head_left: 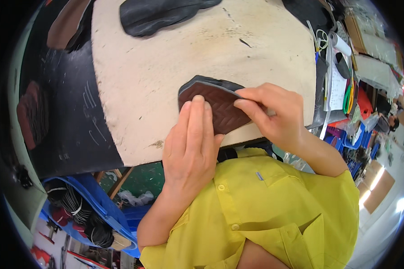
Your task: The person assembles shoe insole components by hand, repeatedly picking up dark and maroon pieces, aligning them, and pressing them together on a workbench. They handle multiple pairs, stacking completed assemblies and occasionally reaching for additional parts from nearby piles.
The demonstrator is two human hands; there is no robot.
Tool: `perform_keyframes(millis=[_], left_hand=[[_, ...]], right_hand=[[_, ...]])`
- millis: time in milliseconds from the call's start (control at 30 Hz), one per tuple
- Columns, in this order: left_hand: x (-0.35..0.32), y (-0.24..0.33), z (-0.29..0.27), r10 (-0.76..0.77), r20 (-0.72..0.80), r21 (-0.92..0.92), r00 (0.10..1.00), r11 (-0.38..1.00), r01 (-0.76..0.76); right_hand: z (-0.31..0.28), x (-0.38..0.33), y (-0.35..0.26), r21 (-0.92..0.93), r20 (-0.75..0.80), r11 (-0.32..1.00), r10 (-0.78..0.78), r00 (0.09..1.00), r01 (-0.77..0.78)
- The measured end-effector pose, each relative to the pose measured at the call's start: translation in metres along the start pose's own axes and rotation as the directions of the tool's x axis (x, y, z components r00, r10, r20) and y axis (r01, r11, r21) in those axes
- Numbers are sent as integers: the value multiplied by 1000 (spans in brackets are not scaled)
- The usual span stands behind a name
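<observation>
A dark brown sheet piece (224,110) with a zigzag-patterned face and a thin grey edge lies near the front of a cream work board (134,103). Its far edge is raised a little, and black material (213,81) shows just behind it. My left hand (191,145) rests flat on the brown face, fingers straight and side by side. At the piece's right corner, my right hand (280,112) pinches the edge between thumb and forefinger. What lies beneath the piece is mostly hidden.
Black folded pieces (161,15) lie at the board's far side. Brown pieces (32,114) are stacked on the black surface at left. Paper, scissors and a white roll (341,45) line the right side. A blue bin (87,201) of bundled dark pieces stands lower left.
</observation>
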State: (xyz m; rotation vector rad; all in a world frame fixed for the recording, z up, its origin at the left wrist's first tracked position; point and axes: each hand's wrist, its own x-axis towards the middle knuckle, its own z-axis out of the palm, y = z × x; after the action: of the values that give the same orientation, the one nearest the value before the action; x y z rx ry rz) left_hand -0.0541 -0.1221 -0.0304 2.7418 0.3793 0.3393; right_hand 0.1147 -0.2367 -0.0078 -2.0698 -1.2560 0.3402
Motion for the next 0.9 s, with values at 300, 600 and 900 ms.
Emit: perform_keyframes(millis=[300, 600, 900], left_hand=[[9, 13, -3, -39, 141, 218, 989, 976, 7], [5, 14, -9, 53, 275, 190, 960, 976, -108], [3, -15, -8, -190, -259, -509, 947, 860, 34]], right_hand=[[-4, 15, 1, 294, 190, 835, 425, 885, -465], [-11, 22, 4, 29, 213, 972, 221, 952, -233], [12, -9, 18, -312, -375, 721, -692, 617, 618]])
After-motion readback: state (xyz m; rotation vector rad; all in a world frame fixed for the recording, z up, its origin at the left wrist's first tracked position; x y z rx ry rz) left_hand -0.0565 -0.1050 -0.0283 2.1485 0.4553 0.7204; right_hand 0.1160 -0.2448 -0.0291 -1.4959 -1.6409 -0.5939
